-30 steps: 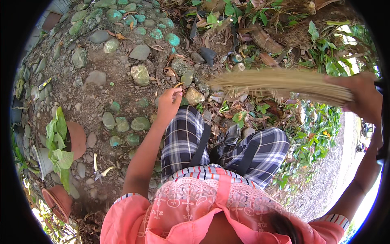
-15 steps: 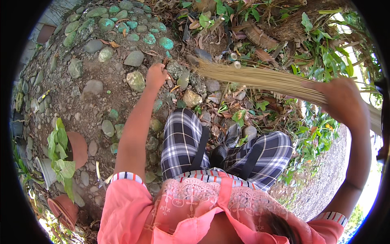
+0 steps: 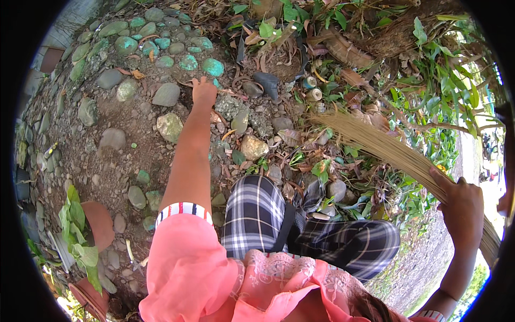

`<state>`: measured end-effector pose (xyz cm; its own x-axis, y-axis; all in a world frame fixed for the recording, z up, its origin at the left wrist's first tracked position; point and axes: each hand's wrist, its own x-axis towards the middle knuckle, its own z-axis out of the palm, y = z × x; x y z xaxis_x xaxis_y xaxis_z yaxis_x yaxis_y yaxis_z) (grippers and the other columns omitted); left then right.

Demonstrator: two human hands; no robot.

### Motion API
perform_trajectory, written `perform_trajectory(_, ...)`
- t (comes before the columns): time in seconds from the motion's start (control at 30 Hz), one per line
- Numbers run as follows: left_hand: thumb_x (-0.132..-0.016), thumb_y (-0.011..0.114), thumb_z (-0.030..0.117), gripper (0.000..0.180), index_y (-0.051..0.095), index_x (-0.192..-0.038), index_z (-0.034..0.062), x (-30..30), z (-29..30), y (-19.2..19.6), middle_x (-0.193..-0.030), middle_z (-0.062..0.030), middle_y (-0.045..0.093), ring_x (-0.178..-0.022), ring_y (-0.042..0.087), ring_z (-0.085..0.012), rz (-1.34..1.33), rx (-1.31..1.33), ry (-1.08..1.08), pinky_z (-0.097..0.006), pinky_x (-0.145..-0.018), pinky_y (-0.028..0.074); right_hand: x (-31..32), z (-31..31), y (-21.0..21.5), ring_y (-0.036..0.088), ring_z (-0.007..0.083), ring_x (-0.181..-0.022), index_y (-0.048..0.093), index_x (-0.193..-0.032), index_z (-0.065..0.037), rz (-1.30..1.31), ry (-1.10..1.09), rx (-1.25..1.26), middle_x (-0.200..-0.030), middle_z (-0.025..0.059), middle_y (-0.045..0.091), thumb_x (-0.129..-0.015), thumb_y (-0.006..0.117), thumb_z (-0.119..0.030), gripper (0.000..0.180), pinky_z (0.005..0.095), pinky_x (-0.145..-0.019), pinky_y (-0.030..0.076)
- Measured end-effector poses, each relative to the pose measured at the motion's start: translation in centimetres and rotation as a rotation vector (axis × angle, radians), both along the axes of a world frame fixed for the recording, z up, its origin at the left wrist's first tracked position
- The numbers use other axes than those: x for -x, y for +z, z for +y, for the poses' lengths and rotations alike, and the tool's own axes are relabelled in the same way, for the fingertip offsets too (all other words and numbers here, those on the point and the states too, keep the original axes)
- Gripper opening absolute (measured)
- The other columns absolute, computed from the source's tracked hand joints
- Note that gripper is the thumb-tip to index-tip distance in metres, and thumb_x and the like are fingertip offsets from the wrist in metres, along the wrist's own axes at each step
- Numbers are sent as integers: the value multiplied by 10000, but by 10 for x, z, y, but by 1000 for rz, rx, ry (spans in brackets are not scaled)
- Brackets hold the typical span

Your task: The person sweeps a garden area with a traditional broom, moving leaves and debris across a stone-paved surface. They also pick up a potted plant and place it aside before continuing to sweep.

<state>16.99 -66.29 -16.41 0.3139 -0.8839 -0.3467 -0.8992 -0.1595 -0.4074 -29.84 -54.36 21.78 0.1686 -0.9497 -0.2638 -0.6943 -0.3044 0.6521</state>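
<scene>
My right hand (image 3: 462, 210) is wrapped round a broom of thin straw-coloured sticks (image 3: 375, 142). The broom's loose tips hang over leaf litter and small plants, pointing away to the left. Stretched far forward, my left hand (image 3: 204, 94) holds nothing that I can see, its fingers a little apart. It is low over the soil beside a curled dry leaf (image 3: 185, 82), close to a green-painted stone (image 3: 213, 67) and a grey stone (image 3: 166, 94). Whether the fingertips touch the leaf I cannot tell.
Stones and dirt cover the ground at left, with a terracotta pot (image 3: 98, 226) and a leafy plant (image 3: 73, 221). Ahead lie a dark scrap (image 3: 266, 85) and a small pale cylinder (image 3: 314, 95). Green plants (image 3: 434, 80) and a paved strip (image 3: 429, 268) are at right.
My left hand has moved a little farther forward and its fingers have opened from a closed pose. My right hand has drawn the broom back, nearer me, with its tips swung right.
</scene>
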Motion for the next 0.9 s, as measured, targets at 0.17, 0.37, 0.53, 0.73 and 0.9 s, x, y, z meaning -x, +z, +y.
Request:
perform_trajectory(0.17, -874, 585, 153, 79, 657, -871, 121, -2, -7, -6, -916, -52, 646, -1088, 481, -226, -49, 26, -30, -492, -1016, 262, 11, 5, -13, 588, 265, -726, 511, -1279, -249, -39, -84, 18, -782, 146, 575, -684, 727, -58, 661, 392, -712, 447)
perform_trajectory(0.37, -869, 573, 160, 90, 641, -893, 107, -12, -35, 1, -824, -49, 625, -1016, 532, -225, 16, 256, 61, -433, -915, 355, 23, 6, -27, 577, 253, -727, 495, -1291, -282, -44, -120, 31, -802, 135, 568, -686, 726, -69, 682, 396, -713, 443)
perform_trajectory(0.53, -878, 545, 282, 282, 616, -1025, 52, 2, -67, -22, -1009, -124, 611, -1108, 524, -261, 250, 201, 36, -460, -803, 498, 20, 5, -32, 566, 248, -718, 490, -1295, -289, -38, -84, 74, -784, 111, 559, -673, 731, -59, 706, 386, -711, 436)
perform_trajectory(0.73, -883, 545, 382, 676, 244, -1411, 86, 57, -69, -75, -1356, -160, 380, -1219, 408, -391, 227, 93, 204, -510, -976, 405, 22, 2, -39, 573, 255, -746, 433, -1333, -321, -15, -225, 60, -821, 113, 561, -664, 737, -69, 777, 393, -757, 441)
perform_trajectory(0.9, -840, 633, 328, 709, 254, -1381, 71, 71, -68, -88, -1347, -181, 363, -1154, 451, -355, 162, 84, 198, -468, -956, 410, 27, 1, -40, 563, 251, -757, 432, -1334, -317, -23, -178, 79, -826, 110, 558, -668, 731, -66, 772, 391, -757, 436)
